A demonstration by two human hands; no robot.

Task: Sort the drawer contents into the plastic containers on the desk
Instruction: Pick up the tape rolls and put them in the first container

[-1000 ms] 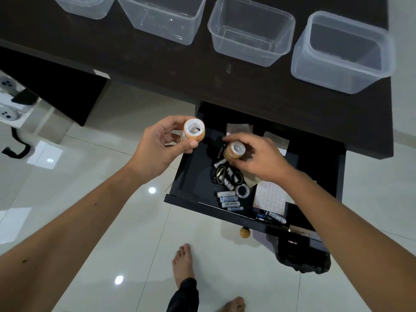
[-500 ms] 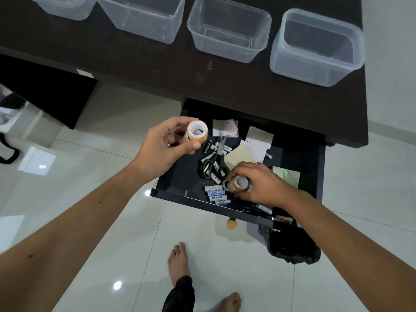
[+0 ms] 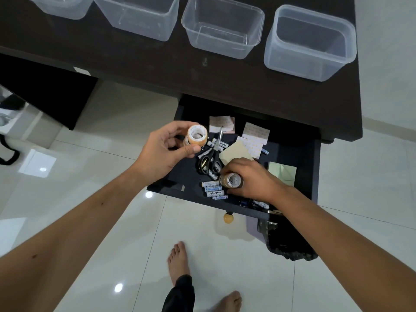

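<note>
A black drawer [image 3: 171,188] stands pulled out under the dark desk [image 3: 157,70]. My left hand [image 3: 164,154] holds a roll of clear tape [image 3: 197,135] above the drawer's left side, with a second roll partly hidden behind it. My right hand [image 3: 252,179] is down in the drawer and grips another tape roll [image 3: 230,180]. Beside it lie several batteries [image 3: 213,190], black-handled scissors [image 3: 210,159] and sticky-note pads [image 3: 236,153]. Several clear plastic containers [image 3: 222,30] stand on the desk, the visible ones with nothing in them.
The drawer has a round wooden knob [image 3: 228,217] at its front. A dark bag [image 3: 290,244] sits on the white tiled floor below the drawer's right end. My bare feet [image 3: 179,262] are on the tiles. A power strip and cable lie at the far left.
My right hand has carried its tape roll from the middle of the drawer down to the front by the batteries. My left hand has kept its tape roughly where it was.
</note>
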